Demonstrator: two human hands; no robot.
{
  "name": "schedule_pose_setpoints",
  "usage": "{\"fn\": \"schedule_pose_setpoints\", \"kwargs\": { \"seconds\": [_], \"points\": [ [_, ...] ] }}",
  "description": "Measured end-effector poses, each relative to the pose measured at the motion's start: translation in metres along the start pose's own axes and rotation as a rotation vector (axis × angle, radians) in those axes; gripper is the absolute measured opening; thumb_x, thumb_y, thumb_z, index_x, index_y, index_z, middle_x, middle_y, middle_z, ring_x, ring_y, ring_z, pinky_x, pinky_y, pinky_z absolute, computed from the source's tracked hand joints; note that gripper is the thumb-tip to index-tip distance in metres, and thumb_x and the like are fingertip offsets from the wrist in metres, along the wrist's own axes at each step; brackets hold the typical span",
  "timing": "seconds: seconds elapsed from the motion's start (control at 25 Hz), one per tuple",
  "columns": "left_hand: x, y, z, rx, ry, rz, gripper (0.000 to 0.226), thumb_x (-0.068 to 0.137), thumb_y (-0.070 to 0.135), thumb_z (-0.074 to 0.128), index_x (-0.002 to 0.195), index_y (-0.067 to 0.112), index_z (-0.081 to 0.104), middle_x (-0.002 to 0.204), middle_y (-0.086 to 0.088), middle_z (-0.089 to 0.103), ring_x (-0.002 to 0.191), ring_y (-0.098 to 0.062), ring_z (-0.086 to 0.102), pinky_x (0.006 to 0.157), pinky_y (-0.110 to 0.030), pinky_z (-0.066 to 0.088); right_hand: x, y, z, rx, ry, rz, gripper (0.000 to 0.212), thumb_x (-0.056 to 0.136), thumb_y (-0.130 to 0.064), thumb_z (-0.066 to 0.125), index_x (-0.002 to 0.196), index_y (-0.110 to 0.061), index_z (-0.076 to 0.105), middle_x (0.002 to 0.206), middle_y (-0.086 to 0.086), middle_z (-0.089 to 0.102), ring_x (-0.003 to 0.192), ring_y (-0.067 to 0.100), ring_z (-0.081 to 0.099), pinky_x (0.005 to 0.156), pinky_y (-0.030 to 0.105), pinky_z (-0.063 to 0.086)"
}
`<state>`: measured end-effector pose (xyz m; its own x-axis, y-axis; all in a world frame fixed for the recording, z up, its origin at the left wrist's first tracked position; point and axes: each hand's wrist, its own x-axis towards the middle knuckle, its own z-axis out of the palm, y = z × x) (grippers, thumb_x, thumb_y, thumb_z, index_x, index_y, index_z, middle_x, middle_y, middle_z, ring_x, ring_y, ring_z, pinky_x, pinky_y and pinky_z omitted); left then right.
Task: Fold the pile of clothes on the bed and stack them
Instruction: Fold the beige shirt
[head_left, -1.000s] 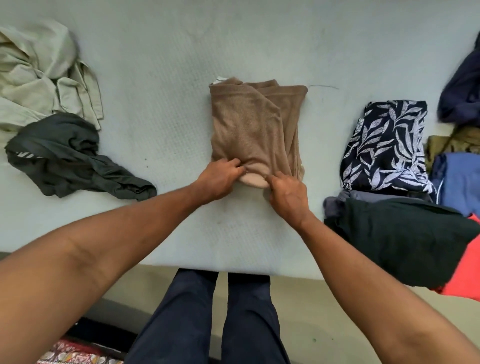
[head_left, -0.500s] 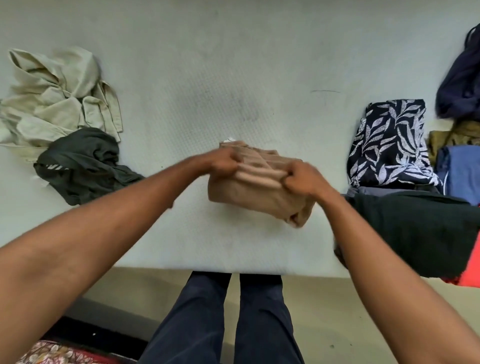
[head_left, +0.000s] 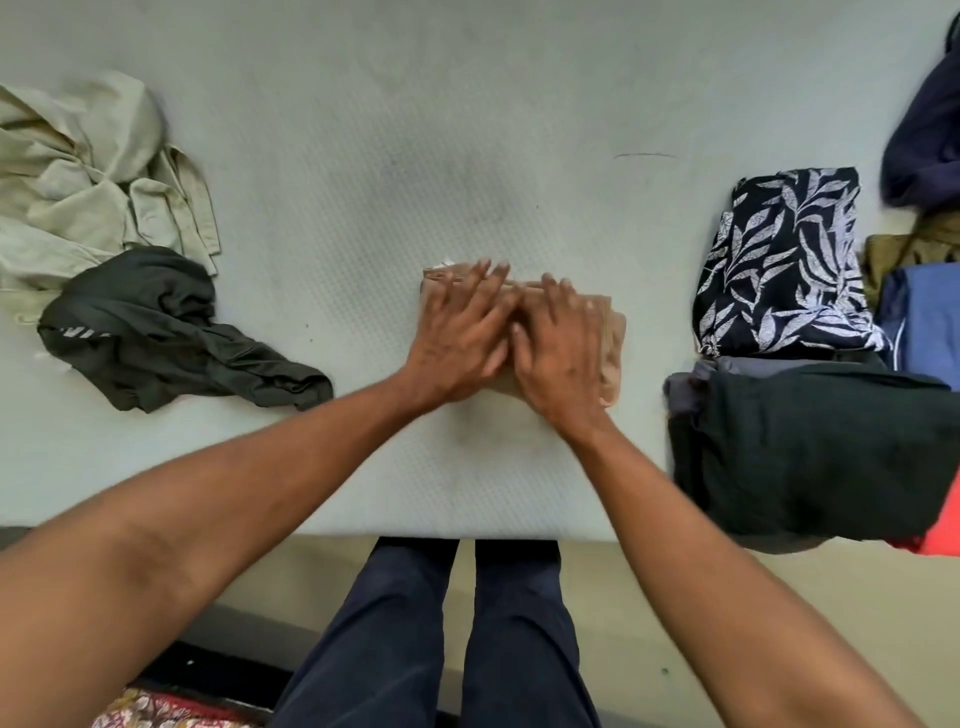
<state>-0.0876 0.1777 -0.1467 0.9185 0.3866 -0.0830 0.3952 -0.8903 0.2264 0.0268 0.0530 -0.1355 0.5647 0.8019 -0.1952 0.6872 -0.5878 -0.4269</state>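
A tan garment (head_left: 612, 338), folded small, lies on the pale bed (head_left: 363, 156) near its front edge. My left hand (head_left: 462, 332) and my right hand (head_left: 558, 348) lie flat on top of it, side by side, fingers straight and pressing down, and they hide most of it. Two unfolded garments lie at the left: a beige one (head_left: 88, 176) and a dark green one (head_left: 156, 332). At the right are folded clothes: a navy leaf-print piece (head_left: 784, 265) and a dark green piece (head_left: 815, 447) on top of grey cloth.
More clothes lie at the far right: a dark navy one (head_left: 924, 140), an olive one (head_left: 904, 249), a blue one (head_left: 930, 317) and a red one (head_left: 948, 525). The bed's front edge runs just before my legs (head_left: 467, 623). A patterned rug (head_left: 171, 712) shows on the floor.
The tan garment was folded in half toward me, lifted briefly in both hands, then set down. Both hands let go of its edge and now press flat on it.
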Motion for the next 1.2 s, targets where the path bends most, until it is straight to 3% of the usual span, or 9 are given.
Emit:
{"fn": "schedule_pose_setpoints", "kwargs": {
  "seconds": [0.12,0.2,0.48,0.6,0.72,0.8,0.96,1.08,1.2],
  "points": [
    [-0.027,0.007,0.026,0.042,-0.091,-0.043,0.062,0.103,0.045,0.036,0.159,0.02,0.025,0.167,-0.01,0.013,0.155,-0.026,0.008,0.122,-0.057,0.011,-0.022,0.004,0.035,-0.028,-0.117,0.106,0.057,0.105,-0.048,0.03,0.158,-0.026,0.032,0.17,0.006,0.018,0.158,0.026,0.01,0.126,0.054,0.002],
    [-0.025,-0.003,0.04,0.028,-0.13,-0.075,0.066,0.103,0.053,0.033,0.16,0.022,0.022,0.167,-0.012,0.012,0.155,-0.03,0.007,0.122,-0.058,0.007,-0.017,0.019,0.051,-0.034,-0.126,0.184,0.063,0.104,-0.055,0.026,0.162,-0.031,0.022,0.171,0.007,0.009,0.158,0.027,0.003,0.124,0.052,-0.008],
    [0.0,-0.018,0.051,0.006,-0.263,-0.085,0.074,0.099,0.064,0.023,0.161,0.025,0.015,0.168,-0.012,0.005,0.155,-0.028,-0.003,0.123,-0.053,-0.005,0.001,0.031,0.063,-0.055,-0.16,0.243,0.069,0.1,-0.06,0.029,0.162,-0.033,0.016,0.172,0.009,0.004,0.158,0.029,0.002,0.122,0.056,-0.011],
    [-0.01,-0.012,0.028,-0.055,-0.197,-0.047,0.071,0.1,0.058,0.033,0.159,0.019,0.024,0.167,-0.013,0.009,0.155,-0.028,0.002,0.123,-0.055,0.001,-0.012,0.019,0.038,-0.021,-0.099,0.19,0.068,0.1,-0.052,0.04,0.161,-0.025,0.026,0.171,0.01,0.012,0.158,0.028,0.006,0.125,0.057,-0.001],
    [-0.038,-0.009,0.012,-0.073,-0.073,0.067,0.066,0.096,0.048,0.052,0.15,0.012,0.041,0.161,-0.018,0.029,0.15,-0.034,0.024,0.119,-0.056,0.023,-0.049,0.008,0.022,0.054,-0.011,0.013,0.067,0.096,-0.04,0.057,0.156,-0.018,0.037,0.167,0.013,0.023,0.156,0.03,0.016,0.125,0.055,0.013],
    [-0.058,-0.01,0.014,-0.037,-0.172,0.074,0.081,0.086,0.049,0.061,0.155,0.017,0.032,0.163,-0.018,0.023,0.15,-0.036,0.023,0.117,-0.056,0.026,-0.074,0.006,0.025,0.048,-0.078,-0.008,0.08,0.087,-0.032,0.068,0.158,-0.02,0.032,0.169,0.012,0.017,0.157,0.031,0.012,0.125,0.054,0.015],
    [-0.045,-0.01,0.036,0.058,-0.401,-0.022,0.114,0.07,0.045,0.072,0.161,0.028,0.005,0.167,-0.019,0.0,0.152,-0.04,0.005,0.121,-0.059,0.016,-0.077,0.016,0.057,-0.114,-0.151,0.041,0.105,0.073,-0.021,0.07,0.163,-0.026,0.016,0.171,0.009,0.006,0.158,0.029,0.003,0.125,0.056,0.011],
    [-0.027,-0.002,0.038,0.116,-0.426,-0.062,0.107,0.074,0.037,0.072,0.16,0.025,0.009,0.164,-0.023,0.006,0.15,-0.045,0.01,0.118,-0.063,0.018,-0.059,0.019,0.064,-0.111,-0.168,0.089,0.111,0.07,-0.021,0.071,0.163,-0.031,0.012,0.171,0.009,0.006,0.158,0.03,0.006,0.125,0.057,0.01],
    [-0.015,0.0,0.026,0.087,-0.445,-0.074,0.092,0.08,0.025,0.07,0.158,0.025,0.022,0.161,-0.022,0.022,0.145,-0.044,0.024,0.114,-0.06,0.026,-0.046,0.016,0.05,-0.127,-0.164,0.111,0.1,0.075,-0.006,0.067,0.161,-0.032,0.023,0.168,0.009,0.022,0.153,0.032,0.025,0.122,0.056,0.022]
  ]
}}
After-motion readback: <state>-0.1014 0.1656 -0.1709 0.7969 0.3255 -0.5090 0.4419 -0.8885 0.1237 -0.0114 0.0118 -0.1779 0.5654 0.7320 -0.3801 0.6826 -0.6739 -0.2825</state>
